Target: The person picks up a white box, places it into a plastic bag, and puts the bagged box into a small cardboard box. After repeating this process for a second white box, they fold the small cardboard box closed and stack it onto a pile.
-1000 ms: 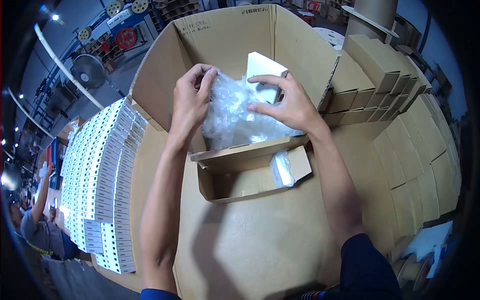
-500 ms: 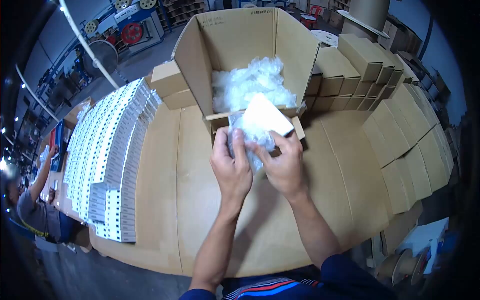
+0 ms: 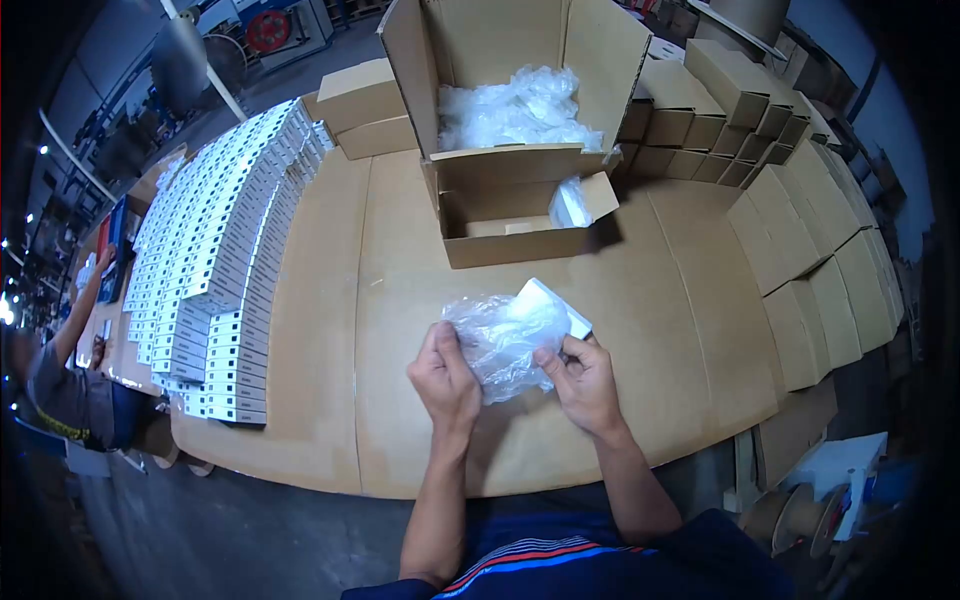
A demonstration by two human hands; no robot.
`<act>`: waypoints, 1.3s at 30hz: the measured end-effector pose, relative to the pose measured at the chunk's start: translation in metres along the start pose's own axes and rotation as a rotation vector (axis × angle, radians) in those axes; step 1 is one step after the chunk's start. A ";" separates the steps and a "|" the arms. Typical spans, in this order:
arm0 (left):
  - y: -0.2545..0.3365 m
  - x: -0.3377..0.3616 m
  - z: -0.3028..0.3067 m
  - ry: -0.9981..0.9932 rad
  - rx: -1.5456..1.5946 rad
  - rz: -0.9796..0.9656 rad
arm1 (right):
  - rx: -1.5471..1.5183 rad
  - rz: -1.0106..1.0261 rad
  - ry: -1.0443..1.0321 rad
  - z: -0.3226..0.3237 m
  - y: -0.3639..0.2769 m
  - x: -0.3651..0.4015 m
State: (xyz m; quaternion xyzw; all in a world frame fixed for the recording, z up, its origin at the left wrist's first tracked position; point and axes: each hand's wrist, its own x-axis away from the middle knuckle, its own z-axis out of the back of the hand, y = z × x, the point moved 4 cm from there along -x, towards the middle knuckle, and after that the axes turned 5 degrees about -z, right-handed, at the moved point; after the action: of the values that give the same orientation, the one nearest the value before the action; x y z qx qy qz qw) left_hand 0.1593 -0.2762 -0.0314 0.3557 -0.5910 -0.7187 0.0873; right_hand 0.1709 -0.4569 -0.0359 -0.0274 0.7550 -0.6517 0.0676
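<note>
My left hand (image 3: pixel 446 380) is closed on the left edge of a clear plastic bag (image 3: pixel 500 345), which spreads crumpled between both hands above the table. On the other side, my right hand (image 3: pixel 584 388) pinches the bag and a small white box (image 3: pixel 546 300) together, thumb in front. The bag covers the box's lower left part, while its upper corner sticks out. Just beyond stands an open brown carton (image 3: pixel 515 248), with a plastic-wrapped white box (image 3: pixel 571 203) at its right end.
Behind the carton, a large cardboard box (image 3: pixel 500 45) holds a heap of clear plastic bags (image 3: pixel 520 108). Stacked white boxes (image 3: pixel 225 250) line the left side of the cardboard-covered table (image 3: pixel 310 400). Brown cartons (image 3: pixel 790 240) are piled at right. A person (image 3: pixel 75 370) sits far left.
Both hands have drawn back toward my body with the white box and bag. The bag is now spread wider between them, and the view has tilted down, showing the open carton.
</note>
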 end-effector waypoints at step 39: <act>-0.016 0.031 -0.005 -0.475 0.477 0.380 | 0.556 0.257 0.117 0.028 0.005 0.023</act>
State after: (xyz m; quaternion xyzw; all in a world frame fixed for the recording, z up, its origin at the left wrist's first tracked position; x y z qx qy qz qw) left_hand 0.1443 -0.2922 -0.0590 0.0741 -0.8008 -0.5944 -0.0057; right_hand 0.1524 -0.4864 -0.0465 0.1252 0.5475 -0.8199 0.1108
